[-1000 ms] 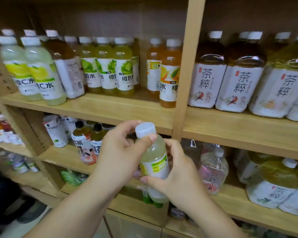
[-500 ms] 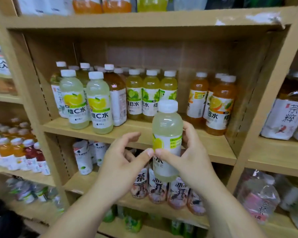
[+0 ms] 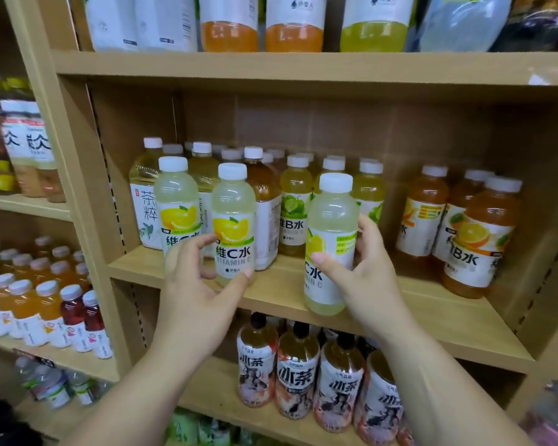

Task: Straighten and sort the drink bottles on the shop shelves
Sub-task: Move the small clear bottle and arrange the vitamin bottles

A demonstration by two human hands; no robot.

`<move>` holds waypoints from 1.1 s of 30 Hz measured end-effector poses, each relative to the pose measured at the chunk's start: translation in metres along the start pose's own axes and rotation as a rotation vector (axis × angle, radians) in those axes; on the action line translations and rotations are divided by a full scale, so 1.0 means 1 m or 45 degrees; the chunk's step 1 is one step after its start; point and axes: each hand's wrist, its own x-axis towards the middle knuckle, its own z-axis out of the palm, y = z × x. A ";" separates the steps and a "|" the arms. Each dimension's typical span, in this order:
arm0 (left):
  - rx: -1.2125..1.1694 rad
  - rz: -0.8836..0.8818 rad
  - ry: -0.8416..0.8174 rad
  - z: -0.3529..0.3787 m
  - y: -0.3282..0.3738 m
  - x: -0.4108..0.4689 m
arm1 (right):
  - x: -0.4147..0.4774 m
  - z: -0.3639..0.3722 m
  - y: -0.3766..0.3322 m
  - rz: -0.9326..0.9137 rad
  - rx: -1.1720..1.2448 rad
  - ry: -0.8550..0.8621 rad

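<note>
The right hand gripped a pale lemon bottle around its label, thumb across the front and fingers curled behind it, and held it upright with its white cap on. That bottle sat at the front of the middle shelf, its base level with the shelf's front edge; whether it touched the board could not be told. The left hand was curled around a second lemon bottle that stood on the same shelf to the left, with the thumb under the lower right of the label and the fingers wrapped across its left side. A third lemon bottle stood just beside it on the left, partly behind those fingers. Behind this pair stood a tall tea bottle against the left wall of the bay and a brown tea bottle with its label turned sideways. Between the two hands and further back, a group of lime bottles stood in rows. Well apart on the right end of the shelf stood the orange bottles, the front one nearest the edge. On the shelf below, dark-capped tea bottles lined the front. On the shelf above, only the lower parts of the upper bottles showed, orange and green liquid beneath white labels. In the bay to the left, small bottles of orange and red drink stood in rows.
</note>
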 end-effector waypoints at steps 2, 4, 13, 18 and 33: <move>0.032 -0.007 0.049 -0.001 -0.004 0.006 | 0.006 0.005 0.008 0.007 0.022 -0.025; 0.076 -0.006 0.095 -0.001 -0.008 0.010 | 0.012 0.007 0.013 0.012 0.037 -0.047; 0.243 0.044 0.059 0.021 -0.014 0.019 | 0.029 0.008 0.039 0.032 -0.001 -0.087; 0.167 -0.033 0.028 0.038 -0.018 0.033 | 0.029 0.004 0.043 0.086 -0.029 -0.115; 0.048 0.078 -0.206 0.084 0.015 0.027 | 0.025 -0.065 0.042 0.214 -0.293 0.027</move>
